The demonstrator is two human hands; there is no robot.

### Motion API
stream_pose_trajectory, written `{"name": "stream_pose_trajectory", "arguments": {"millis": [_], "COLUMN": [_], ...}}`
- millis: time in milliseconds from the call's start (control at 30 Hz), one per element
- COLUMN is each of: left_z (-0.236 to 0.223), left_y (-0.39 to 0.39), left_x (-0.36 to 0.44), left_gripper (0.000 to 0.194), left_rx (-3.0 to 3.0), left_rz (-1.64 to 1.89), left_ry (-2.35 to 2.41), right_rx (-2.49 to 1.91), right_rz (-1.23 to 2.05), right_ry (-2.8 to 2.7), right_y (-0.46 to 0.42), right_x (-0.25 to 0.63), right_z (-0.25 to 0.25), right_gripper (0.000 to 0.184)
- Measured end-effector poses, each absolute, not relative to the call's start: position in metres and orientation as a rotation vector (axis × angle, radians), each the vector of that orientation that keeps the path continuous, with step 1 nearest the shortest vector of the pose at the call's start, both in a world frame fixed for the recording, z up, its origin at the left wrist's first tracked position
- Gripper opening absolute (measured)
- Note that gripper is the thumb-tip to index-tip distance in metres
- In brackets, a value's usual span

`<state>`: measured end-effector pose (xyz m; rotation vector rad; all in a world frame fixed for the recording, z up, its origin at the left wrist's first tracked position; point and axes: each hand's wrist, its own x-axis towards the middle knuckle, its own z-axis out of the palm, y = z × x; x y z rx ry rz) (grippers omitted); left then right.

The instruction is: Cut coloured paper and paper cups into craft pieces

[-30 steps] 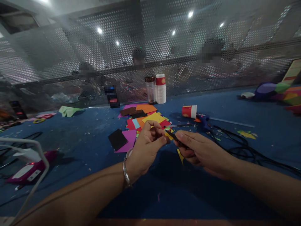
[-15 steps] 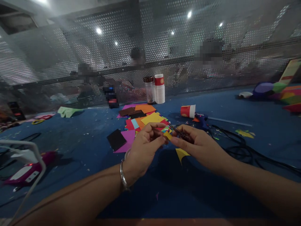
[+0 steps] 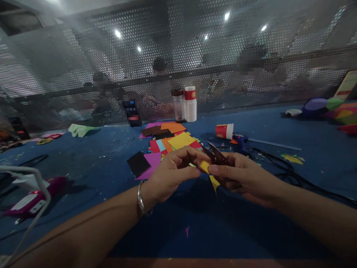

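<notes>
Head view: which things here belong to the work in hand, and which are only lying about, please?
At work:
scissors, held in the right hand
small yellow piece, between fingertips of right hand and left hand

Apparently just lying about:
lidded jar
stacked cups
tipped red-and-white cup
green sheet

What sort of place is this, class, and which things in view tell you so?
Probably a craft workspace: coloured paper lies piled on a table, the right hand holds scissors, and what looks like a glue gun lies nearby.
</notes>
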<state>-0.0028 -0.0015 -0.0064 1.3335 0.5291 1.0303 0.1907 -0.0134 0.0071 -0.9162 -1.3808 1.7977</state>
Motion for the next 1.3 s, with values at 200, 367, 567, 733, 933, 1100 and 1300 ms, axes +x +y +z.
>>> {"name": "stream_pose_trajectory", "arguments": {"millis": [200,367,567,733,933,1100,1300], "left_z": [-0.005,-0.007,-0.005,0.002,0.0,-0.004,-0.004], "left_y": [0.002,0.007,0.01,0.008,0.004,0.0,-0.003], "left_x": [-0.006,-0.007,-0.01,-0.009,-0.003,0.002,0.006], "left_gripper": [0.019,0.012,0.013,0.015,0.006,0.01,0.017], "left_rx": [1.589,1.65,1.699,1.61,1.547,1.246,1.062], "left_rz": [1.039,1.061,1.023,0.971,0.938,0.952,0.895], "left_ry": [0.502,0.538,0.617,0.814,0.887,0.75,0.717], "right_rx": [-0.862,-0.852,-0.927,-1.031,-1.083,-1.096,-1.119], "right_rz": [1.953,1.98,1.78,1.179,0.848,0.689,0.684], "right_ry": [-1.273,-1.28,-1.435,-1.757,-1.936,-1.943,-1.913], "right_y": [-0.012,-0.013,-0.014,-0.011,-0.015,-0.017,-0.016], "right_x": [0.194,0.194,0.19,0.189,0.188,0.188,0.189], "right_z": [0.007,0.008,0.004,0.001,0.002,0.003,0.003], "right_gripper": [0.03,0.034,0.035,0.033,0.019,0.015,0.013]}}
